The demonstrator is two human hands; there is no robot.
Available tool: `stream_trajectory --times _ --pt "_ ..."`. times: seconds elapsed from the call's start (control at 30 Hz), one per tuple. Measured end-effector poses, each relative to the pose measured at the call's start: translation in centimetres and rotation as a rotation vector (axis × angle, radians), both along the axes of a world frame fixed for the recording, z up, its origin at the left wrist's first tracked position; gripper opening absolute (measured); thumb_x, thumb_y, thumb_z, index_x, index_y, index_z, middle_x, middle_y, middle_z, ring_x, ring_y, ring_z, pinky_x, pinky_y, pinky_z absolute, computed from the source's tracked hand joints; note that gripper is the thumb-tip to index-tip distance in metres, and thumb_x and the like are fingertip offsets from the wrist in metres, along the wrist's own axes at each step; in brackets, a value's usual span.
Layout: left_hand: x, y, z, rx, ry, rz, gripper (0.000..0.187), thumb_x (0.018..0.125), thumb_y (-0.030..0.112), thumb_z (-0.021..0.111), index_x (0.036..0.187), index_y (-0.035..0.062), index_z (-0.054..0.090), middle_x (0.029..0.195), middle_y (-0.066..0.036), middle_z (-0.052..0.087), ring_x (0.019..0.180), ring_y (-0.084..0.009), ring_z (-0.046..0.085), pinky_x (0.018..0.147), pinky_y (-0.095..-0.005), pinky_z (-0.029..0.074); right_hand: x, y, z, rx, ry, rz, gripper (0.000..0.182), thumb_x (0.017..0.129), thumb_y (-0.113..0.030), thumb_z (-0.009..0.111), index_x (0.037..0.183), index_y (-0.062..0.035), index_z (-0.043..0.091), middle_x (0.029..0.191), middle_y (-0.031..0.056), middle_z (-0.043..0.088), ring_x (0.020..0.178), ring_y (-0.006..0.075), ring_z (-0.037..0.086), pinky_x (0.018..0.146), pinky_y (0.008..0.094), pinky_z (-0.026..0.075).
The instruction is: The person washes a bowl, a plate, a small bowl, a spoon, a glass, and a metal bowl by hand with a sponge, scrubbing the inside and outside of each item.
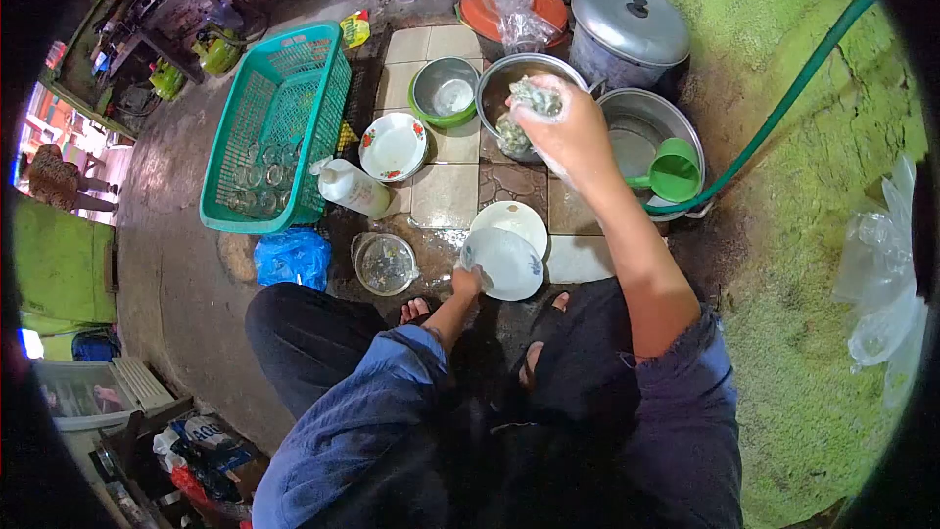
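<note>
My left hand [468,281] grips the left edge of a white plate with a blue pattern [511,269], which is tilted between my knees. Another white plate [517,218] lies just beyond it on the tiles. My right hand [568,132] is raised, its fingers closed around a foamy, greenish-white scrubber [534,98]. Below and behind that hand stands a metal pot [496,73], partly covered by the hand and suds. Right of my forearm, a green dipper [675,170] rests in a wide metal basin [627,103].
A teal basket [217,171] holds several glasses. Nearby stand a white bottle [352,188], a flowered plate [394,147], stacked bowls [446,90] and a clear dish [384,264]. A lidded pot [632,24] stands behind; a green hose [793,98] runs along the right wall.
</note>
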State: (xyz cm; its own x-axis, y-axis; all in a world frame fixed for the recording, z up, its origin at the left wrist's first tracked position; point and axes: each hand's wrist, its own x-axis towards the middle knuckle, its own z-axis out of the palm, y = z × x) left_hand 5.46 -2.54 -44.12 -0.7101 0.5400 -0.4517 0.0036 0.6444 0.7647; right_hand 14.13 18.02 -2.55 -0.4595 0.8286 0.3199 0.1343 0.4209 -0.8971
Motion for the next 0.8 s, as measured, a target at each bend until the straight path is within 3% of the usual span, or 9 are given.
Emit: stream_trajectory --times 0.07,0.13,0.23,0.27,0.53,0.6,0.7,0.73,0.8 --pt "-0.4 -0.1 -3.0 0.072 -0.013 0.028 0.039 0.079 0.025 0.069 0.109 0.0006 0.065 0.098 -0.024 0.068 0.096 -0.0388 0.066 0.084 -0.0439 0.052 0.4 -0.4 0.5 0.005 -0.027 -0.003 0.042 0.074 -0.022 0.073 0.106 0.0025 0.065 0.096 0.0215 0.069 0.091 0.0329 0.068 0.083 0.0376 0.051" --pt "-1.4 0.1 -10.8 0.021 -0.109 0.069 0.038 0.081 0.02 0.067 0.113 0.0006 0.063 0.098 -0.024 0.069 0.095 -0.0382 0.066 0.083 -0.0438 0.052 0.6 -0.5 0.4 0.045 -0.052 -0.015 0.039 0.075 -0.02 0.071 0.106 0.0017 0.064 0.097 0.0204 0.069 0.092 0.0317 0.068 0.083 0.0369 0.051" --pt "0.2 0.9 -0.5 -0.237 0.084 -0.003 0.034 0.082 0.019 0.066 0.111 -0.0001 0.063 0.097 -0.024 0.068 0.094 -0.0384 0.067 0.081 -0.0445 0.052 0.7 -1.1 1.7 0.046 -0.037 -0.021 0.036 0.075 -0.018 0.071 0.105 0.0012 0.064 0.097 0.0195 0.069 0.092 0.0309 0.068 0.082 0.0359 0.051" --pt "0.5 0.4 -0.1 -0.022 0.006 0.029 0.032 0.084 0.021 0.064 0.107 -0.0012 0.063 0.097 -0.025 0.068 0.094 -0.0397 0.066 0.081 -0.0449 0.051 0.8 -1.3 2.1 0.039 -0.043 -0.012 0.034 0.076 -0.016 0.071 0.104 0.0013 0.063 0.095 0.0181 0.069 0.09 0.0282 0.069 0.081 0.0346 0.051" --pt "-1.0 2.9 0.7 -0.186 0.041 0.002 0.028 0.088 0.015 0.056 0.11 -0.0004 0.061 0.103 -0.025 0.066 0.1 -0.042 0.062 0.087 -0.0481 0.047 0.0 -1.9 3.0 -0.038 -0.1 -0.002 0.03 0.079 -0.013 0.071 0.104 0.0019 0.061 0.096 0.0177 0.068 0.091 0.0241 0.068 0.08 0.0329 0.05" --pt "-3.0 4.6 2.8 -0.275 0.401 -0.211 0.038 0.086 0.012 0.053 0.123 0.0039 0.057 0.123 -0.026 0.058 0.119 -0.0384 0.053 0.1 -0.0468 0.039 -0.1 -1.7 3.4 -0.007 -0.131 0.002 0.031 0.079 -0.012 0.071 0.104 0.0019 0.061 0.096 0.0177 0.068 0.09 0.024 0.068 0.08 0.0329 0.05" --pt "-8.0 8.5 2.3 -0.162 0.541 -0.19 0.064 0.086 0.013 0.05 0.146 0.0028 0.031 0.15 -0.023 0.03 0.14 -0.0338 0.028 0.113 -0.045 0.024 -0.1 -1.6 3.0 -0.011 -0.114 0.024 0.03 0.078 -0.009 0.071 0.104 0.002 0.06 0.095 0.0178 0.068 0.09 0.0237 0.068 0.08 0.0325 0.05" --pt "-9.9 9.9 2.7 -0.125 0.712 -0.216 0.066 0.085 0.013 0.051 0.144 -0.0046 0.029 0.149 -0.023 0.032 0.139 -0.0349 0.031 0.113 -0.0458 0.024 -0.1 -1.8 3.4 -0.026 -0.121 0.051 0.029 0.078 -0.007 0.07 0.104 0.0019 0.06 0.095 0.0177 0.068 0.089 0.0235 0.068 0.079 0.0323 0.05" --pt "-14.6 12.7 4.2 -0.366 0.726 -0.429 0.067 0.084 0.013 0.05 0.143 -0.0094 0.028 0.15 -0.023 0.031 0.137 -0.0335 0.034 0.11 -0.0492 0.025 0.0 -2.2 4.1 -0.023 -0.106 0.097 0.026 0.078 -0.004 0.068 0.102 0.0015 0.059 0.093 0.0172 0.067 0.088 0.0235 0.068 0.078 0.0317 0.051"
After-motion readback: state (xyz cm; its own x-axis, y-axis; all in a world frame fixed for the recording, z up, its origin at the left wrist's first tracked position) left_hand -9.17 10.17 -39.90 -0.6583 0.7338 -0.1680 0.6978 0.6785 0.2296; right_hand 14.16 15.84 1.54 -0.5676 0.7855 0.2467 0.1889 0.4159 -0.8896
